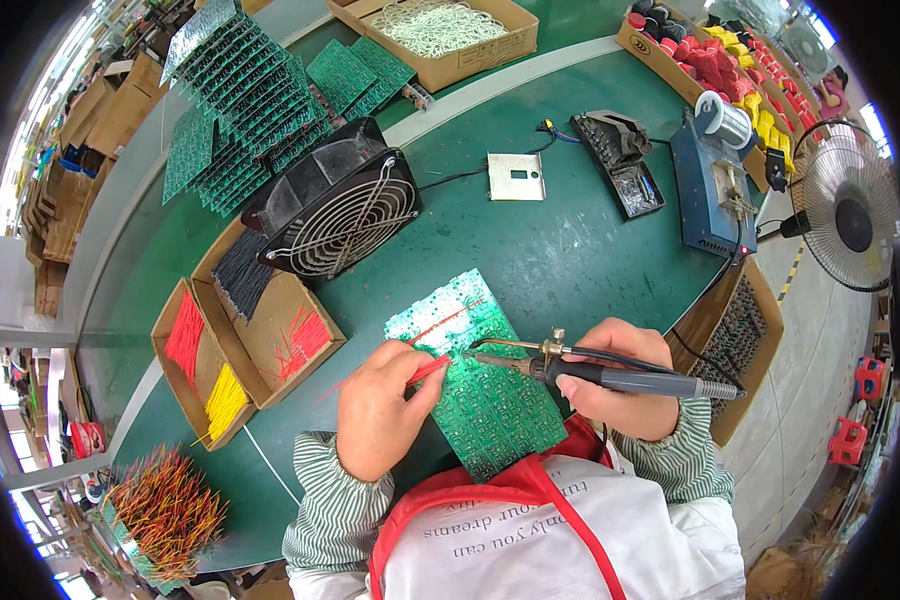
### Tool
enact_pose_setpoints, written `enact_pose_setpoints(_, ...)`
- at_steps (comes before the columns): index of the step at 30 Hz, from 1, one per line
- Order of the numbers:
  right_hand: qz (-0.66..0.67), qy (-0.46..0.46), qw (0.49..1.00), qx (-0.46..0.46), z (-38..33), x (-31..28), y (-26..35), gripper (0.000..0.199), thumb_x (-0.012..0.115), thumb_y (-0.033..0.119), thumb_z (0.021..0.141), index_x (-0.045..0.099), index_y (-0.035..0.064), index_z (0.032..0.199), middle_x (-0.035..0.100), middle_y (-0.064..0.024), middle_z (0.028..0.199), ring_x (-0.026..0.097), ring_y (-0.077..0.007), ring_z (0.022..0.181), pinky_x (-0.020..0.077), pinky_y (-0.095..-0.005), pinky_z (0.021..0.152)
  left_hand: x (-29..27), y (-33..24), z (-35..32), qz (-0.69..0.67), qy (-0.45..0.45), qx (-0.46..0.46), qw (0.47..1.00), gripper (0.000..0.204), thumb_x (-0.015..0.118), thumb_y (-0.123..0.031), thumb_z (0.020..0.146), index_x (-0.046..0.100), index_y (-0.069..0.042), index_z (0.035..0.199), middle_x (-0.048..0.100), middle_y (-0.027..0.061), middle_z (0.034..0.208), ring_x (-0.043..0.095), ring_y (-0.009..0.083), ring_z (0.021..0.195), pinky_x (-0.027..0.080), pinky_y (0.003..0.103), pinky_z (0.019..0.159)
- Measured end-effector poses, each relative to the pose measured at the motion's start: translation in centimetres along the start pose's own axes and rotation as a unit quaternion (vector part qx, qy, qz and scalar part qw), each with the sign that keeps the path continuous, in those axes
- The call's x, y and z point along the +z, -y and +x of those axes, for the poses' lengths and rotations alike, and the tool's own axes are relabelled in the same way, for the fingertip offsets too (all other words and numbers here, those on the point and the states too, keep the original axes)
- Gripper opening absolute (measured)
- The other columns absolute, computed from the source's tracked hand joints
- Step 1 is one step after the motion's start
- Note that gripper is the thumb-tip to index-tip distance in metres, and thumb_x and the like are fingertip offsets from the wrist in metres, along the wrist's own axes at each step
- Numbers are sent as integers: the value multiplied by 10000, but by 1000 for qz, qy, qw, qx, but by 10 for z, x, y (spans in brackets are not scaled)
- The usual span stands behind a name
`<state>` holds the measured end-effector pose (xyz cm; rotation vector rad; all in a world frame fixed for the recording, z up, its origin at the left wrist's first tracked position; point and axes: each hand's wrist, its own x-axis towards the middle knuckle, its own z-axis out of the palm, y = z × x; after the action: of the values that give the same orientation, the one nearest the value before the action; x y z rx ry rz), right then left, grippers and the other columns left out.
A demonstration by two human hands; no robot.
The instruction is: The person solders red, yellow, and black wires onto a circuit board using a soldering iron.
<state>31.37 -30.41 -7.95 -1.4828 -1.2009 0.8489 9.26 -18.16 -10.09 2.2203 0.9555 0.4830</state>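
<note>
Left hand (378,410) fingers pinched tight on a red wire (428,368), tip touching the green circuit board (485,385), right hand (620,385) clenched round the soldering iron (610,377), tip on board

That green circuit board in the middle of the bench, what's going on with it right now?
A person is soldering at a green worktable. The right hand holds a soldering iron with its tip down on the green circuit board. The left hand pinches a red wire against the board right by the tip. Open cardboard boxes of cut wires in red, yellow and black sit to the left, a black fan stands behind the board, and more boards are stacked farther back.
</note>
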Motion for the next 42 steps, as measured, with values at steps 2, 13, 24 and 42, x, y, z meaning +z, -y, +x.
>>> enact_pose_setpoints(2,-2,3,1000,-5,0,-1,0,187,730,81,738,588,16,841,656,-51,685,620,-92,576,472,-233,517,-7,-1,-1,-3,1,-6,1000,123,699,-57,759,658,7,855,600,106,769,590,222,658,458,306,593)
enact_pose_setpoints(13,-23,-21,999,-15,-7,-13,0,189,728,82,736,595,9,848,651,-41,672,602,-70,569,462,-217,524,-17,-16,3,98,-50,22,994,78,671,-61,789,657,-22,855,642,125,746,610,249,631,473,321,599)
enact_pose_setpoints(24,-5,-24,1000,18,-6,-14,-7,194,728,89,730,594,10,846,656,-48,684,621,-89,582,474,-226,534,15,-15,17,11,-1,25,1000,116,697,-83,768,632,-1,818,589,115,740,579,263,646,440,332,572)
enact_pose_setpoints(42,-1,-31,1000,5,-5,-20,-5,192,727,92,738,596,10,852,652,-40,678,600,-63,583,461,-214,532,21,-12,17,25,-9,43,999,98,689,-76,770,629,-10,811,591,108,737,589,264,659,459,340,585)
